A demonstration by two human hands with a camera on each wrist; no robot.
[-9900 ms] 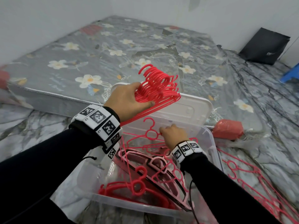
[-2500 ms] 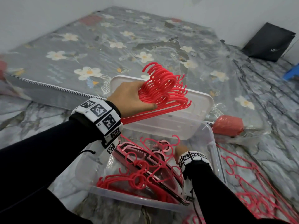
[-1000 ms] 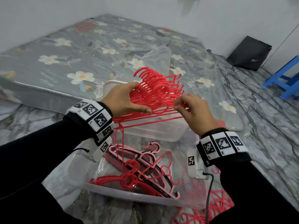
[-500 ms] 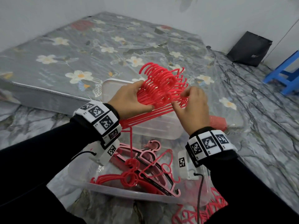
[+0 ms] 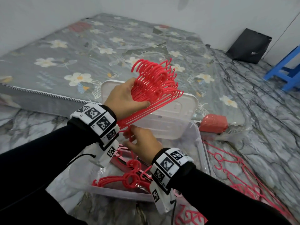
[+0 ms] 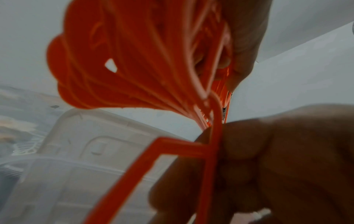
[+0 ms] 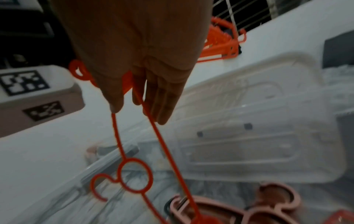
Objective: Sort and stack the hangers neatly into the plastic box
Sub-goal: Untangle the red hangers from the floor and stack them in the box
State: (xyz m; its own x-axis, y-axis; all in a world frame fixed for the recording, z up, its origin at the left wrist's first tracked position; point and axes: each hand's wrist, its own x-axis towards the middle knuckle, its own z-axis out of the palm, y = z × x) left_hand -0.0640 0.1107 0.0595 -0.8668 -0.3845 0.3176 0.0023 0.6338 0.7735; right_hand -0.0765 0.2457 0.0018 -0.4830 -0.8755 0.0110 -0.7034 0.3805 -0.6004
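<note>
Left hand [image 5: 125,98] clamps bundle of red hangers [image 5: 155,83] above lid [image 5: 170,125]. Right hand [image 5: 142,142] pinches single red hanger [image 7: 134,171] over plastic box [image 5: 201,146]. Box holds pink hangers [image 7: 268,209], more red hangers [image 5: 123,179].

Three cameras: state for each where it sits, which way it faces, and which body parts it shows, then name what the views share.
Head: worn on the head, looks forward and down over the plastic box; shows both sleeves, left hand and right hand.
Left wrist: sits under the left hand, looks along it at the gripped bundle of red hangers, blurred.
Right wrist: looks along the right hand's fingers at a single red hanger hanging from them.
Shared: all three show the white lid.
</note>
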